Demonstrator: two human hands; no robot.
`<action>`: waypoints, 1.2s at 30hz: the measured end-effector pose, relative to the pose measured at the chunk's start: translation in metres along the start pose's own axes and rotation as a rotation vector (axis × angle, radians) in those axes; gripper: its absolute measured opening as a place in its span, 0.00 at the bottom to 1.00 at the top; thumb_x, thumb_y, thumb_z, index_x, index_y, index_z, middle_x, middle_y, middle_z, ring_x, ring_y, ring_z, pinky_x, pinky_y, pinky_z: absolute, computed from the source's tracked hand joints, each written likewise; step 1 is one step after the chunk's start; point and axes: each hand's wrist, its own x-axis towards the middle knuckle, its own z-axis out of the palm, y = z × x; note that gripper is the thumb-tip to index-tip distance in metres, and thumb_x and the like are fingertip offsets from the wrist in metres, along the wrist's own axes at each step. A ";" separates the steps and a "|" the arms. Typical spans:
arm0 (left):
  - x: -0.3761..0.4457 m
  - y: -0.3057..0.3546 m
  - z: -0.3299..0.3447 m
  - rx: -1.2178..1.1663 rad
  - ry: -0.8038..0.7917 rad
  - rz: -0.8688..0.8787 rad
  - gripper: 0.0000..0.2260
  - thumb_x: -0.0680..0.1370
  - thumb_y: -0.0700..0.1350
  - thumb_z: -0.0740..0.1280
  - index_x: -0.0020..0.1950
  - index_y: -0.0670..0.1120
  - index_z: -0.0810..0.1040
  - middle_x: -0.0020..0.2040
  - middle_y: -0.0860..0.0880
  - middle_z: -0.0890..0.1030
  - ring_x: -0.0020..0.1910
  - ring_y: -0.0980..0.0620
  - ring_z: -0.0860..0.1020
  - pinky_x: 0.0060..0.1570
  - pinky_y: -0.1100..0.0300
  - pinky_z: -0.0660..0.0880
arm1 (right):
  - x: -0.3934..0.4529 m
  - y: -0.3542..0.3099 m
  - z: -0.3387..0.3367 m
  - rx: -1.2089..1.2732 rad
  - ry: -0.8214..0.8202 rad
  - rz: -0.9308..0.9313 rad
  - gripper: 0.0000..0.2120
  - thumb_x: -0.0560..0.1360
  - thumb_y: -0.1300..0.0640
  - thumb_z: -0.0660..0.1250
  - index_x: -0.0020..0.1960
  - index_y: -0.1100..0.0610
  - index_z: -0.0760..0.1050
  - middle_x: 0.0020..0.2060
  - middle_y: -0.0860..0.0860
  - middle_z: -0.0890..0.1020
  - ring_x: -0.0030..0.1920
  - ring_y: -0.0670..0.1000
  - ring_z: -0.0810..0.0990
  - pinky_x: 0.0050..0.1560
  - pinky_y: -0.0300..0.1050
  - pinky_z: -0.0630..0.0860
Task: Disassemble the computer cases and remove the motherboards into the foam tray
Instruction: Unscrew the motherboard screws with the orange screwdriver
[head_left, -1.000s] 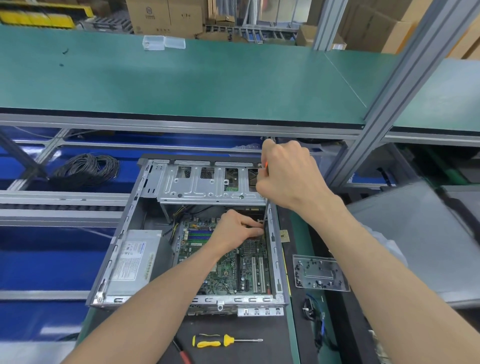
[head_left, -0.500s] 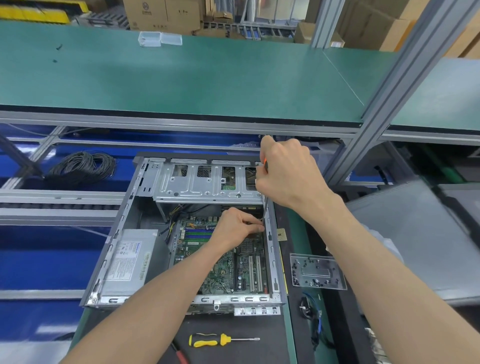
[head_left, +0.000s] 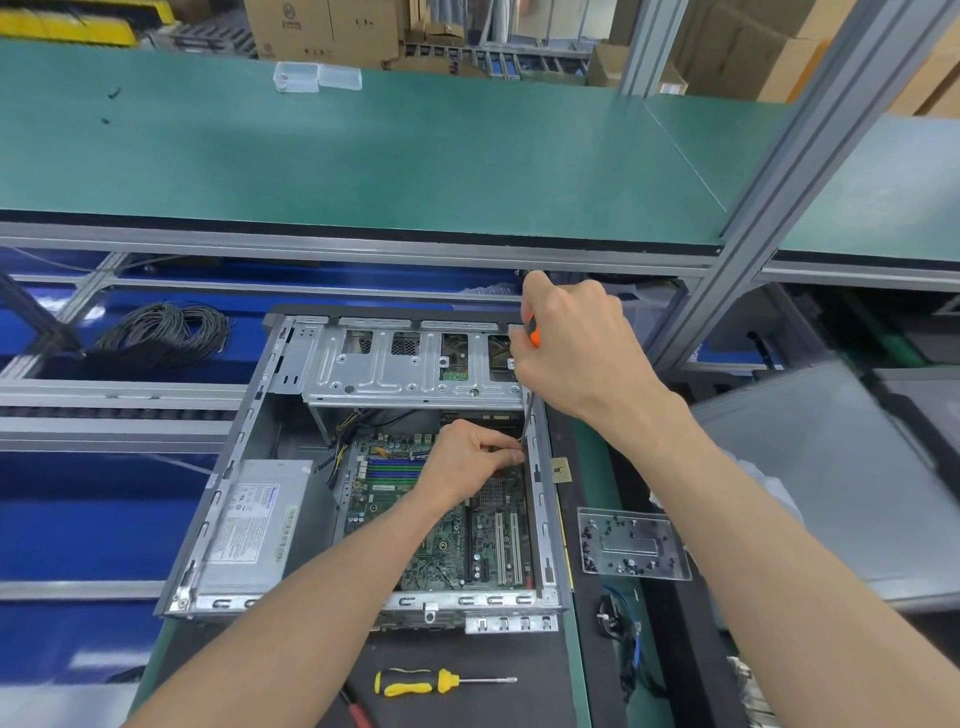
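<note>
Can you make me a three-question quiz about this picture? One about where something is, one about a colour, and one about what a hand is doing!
1. Where does the spare screwdriver lie?
A. On the mat in front of the computer case
B. Inside the case
C. On the high green shelf

2. What colour is its handle?
A. Blue
B. Yellow and black
C. White

3. What is the right hand doing?
A. Resting flat on the table
B. Gripping an orange-handled screwdriver
C. Lifting the motherboard

Answers: 1 A, it lies on the dark mat nearer the person than the case. 2 B, its grip is yellow with black. 3 B, the fingers curl round the orange handle, shaft pointing down into the case.
</note>
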 end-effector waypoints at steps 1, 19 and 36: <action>0.000 0.000 0.000 0.002 0.003 0.004 0.06 0.72 0.47 0.78 0.49 0.52 0.88 0.42 0.61 0.86 0.42 0.66 0.82 0.46 0.74 0.74 | 0.000 0.000 0.000 -0.003 0.002 -0.001 0.06 0.77 0.58 0.64 0.49 0.58 0.68 0.35 0.54 0.76 0.37 0.60 0.75 0.39 0.54 0.78; -0.002 0.001 0.002 0.026 0.035 0.030 0.06 0.73 0.47 0.77 0.49 0.51 0.88 0.42 0.56 0.87 0.41 0.57 0.83 0.51 0.58 0.78 | -0.003 -0.002 0.000 -0.004 0.006 -0.011 0.06 0.77 0.57 0.62 0.49 0.57 0.66 0.36 0.54 0.76 0.38 0.60 0.75 0.39 0.54 0.76; -0.003 0.001 0.004 0.082 0.012 0.052 0.06 0.75 0.47 0.75 0.51 0.50 0.88 0.35 0.56 0.85 0.30 0.61 0.73 0.39 0.61 0.74 | -0.002 -0.003 -0.005 -0.211 -0.013 0.044 0.18 0.78 0.43 0.66 0.45 0.58 0.70 0.34 0.51 0.59 0.40 0.61 0.73 0.38 0.50 0.65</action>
